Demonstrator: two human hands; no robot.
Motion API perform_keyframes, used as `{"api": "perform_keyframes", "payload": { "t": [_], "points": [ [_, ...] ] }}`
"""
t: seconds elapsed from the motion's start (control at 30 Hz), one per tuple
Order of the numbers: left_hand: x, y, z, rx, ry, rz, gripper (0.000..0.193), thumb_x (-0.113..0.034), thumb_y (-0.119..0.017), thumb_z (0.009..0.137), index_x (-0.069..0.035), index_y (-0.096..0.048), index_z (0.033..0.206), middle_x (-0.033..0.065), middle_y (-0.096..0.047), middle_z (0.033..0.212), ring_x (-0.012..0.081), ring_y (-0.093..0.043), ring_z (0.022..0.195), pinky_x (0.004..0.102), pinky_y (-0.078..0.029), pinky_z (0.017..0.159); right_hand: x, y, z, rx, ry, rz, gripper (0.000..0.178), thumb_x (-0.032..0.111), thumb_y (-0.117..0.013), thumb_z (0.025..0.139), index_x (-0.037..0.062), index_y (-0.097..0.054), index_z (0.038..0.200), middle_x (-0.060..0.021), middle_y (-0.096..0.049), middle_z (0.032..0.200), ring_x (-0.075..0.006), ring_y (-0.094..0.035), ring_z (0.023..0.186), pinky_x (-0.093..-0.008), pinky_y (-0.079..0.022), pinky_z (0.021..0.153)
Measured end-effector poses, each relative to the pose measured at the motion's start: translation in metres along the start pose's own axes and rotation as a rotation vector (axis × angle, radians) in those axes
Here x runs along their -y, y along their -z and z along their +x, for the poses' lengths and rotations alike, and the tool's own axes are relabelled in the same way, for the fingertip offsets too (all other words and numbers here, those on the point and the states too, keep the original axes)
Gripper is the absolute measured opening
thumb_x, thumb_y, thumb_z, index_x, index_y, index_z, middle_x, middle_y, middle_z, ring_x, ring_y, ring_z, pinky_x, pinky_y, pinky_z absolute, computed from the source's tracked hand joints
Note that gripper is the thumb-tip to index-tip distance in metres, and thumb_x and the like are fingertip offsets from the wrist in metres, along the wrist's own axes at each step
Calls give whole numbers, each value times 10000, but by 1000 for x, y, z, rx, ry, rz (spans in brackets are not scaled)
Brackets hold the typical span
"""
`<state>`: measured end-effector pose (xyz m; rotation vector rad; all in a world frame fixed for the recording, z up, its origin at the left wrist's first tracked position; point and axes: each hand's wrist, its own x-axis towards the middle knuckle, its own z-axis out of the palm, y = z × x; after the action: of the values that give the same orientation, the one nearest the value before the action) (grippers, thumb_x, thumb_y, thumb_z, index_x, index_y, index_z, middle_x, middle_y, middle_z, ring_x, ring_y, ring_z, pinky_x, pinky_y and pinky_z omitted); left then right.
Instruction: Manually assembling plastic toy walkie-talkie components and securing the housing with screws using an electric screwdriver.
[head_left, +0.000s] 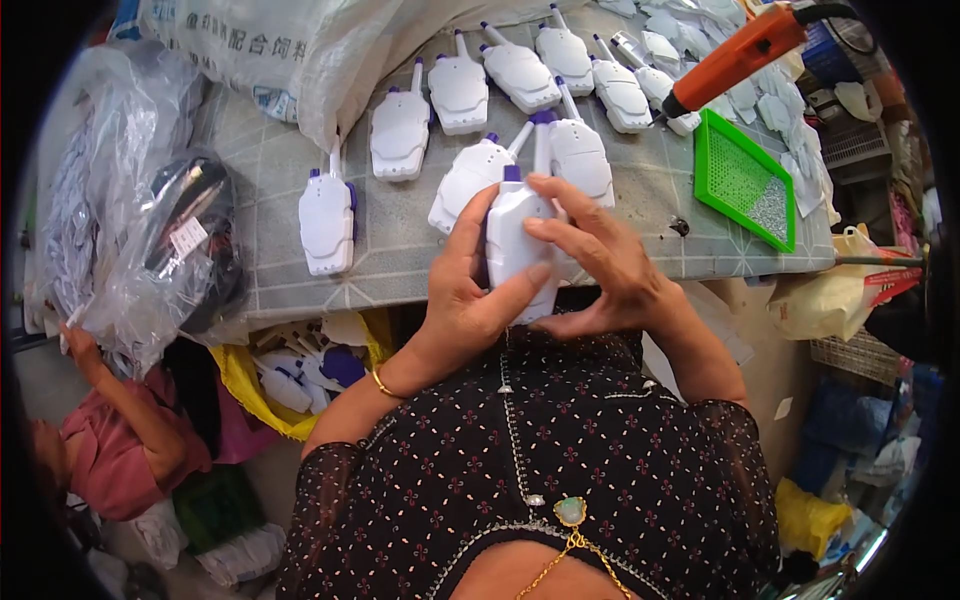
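Both my hands hold a white toy walkie-talkie (515, 235) with a purple knob, upright at the table's near edge. My left hand (470, 285) wraps its left side, the thumb across its front. My right hand (610, 260) closes on its right side, with fingers at the antenna base and on the front. Just behind it lie two more white walkie-talkies (582, 160), partly covered by the held one and my fingers. Several others lie beyond, among them one walkie-talkie (327, 225) at the left with purple along its side.
An orange electric screwdriver (735, 60) hangs at the upper right above a green tray (703, 165) of small screws. White plastic pieces (770, 110) cover the far right. Clear plastic bags (110, 200) stand left. A yellow sack (235, 385) of parts is below, near another person (125, 430).
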<state>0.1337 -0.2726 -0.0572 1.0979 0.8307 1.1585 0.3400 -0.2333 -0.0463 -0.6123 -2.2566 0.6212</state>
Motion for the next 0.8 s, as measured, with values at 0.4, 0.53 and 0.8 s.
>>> {"api": "perform_keyframes", "payload": {
  "t": [0.4, 0.53, 0.8],
  "points": [
    [-15, 99, 2, -192, 83, 342, 593, 1, -632, 931, 48, -418, 1482, 125, -581, 1348, 184, -569, 1197, 316, -446, 1039, -15, 40, -26, -368, -24, -286, 607, 130, -763, 829, 56, -523, 1382, -188, -572, 1387, -325, -595, 1224, -396, -461, 1001],
    [-17, 119, 4, -144, 47, 487, 577, -41, -627, 962, 62, -408, 1486, 115, -572, 1360, 185, -558, 1207, 311, -440, 1037, -52, 102, -48, -764, -366, -305, 518, 151, -701, 877, 43, -532, 1355, -125, -632, 1293, -230, -621, 1158, -333, -473, 933],
    [-47, 110, 21, -67, 76, 1434, 501, -275, -658, 949, 47, -581, 1325, 244, -697, 980, 329, -686, 877, 403, -513, 794, -133, 186, 7, -724, -544, 164, 602, 331, -750, 890, 42, -509, 1360, -110, -645, 1165, -187, -641, 1025, -340, -500, 907]
  ]
}}
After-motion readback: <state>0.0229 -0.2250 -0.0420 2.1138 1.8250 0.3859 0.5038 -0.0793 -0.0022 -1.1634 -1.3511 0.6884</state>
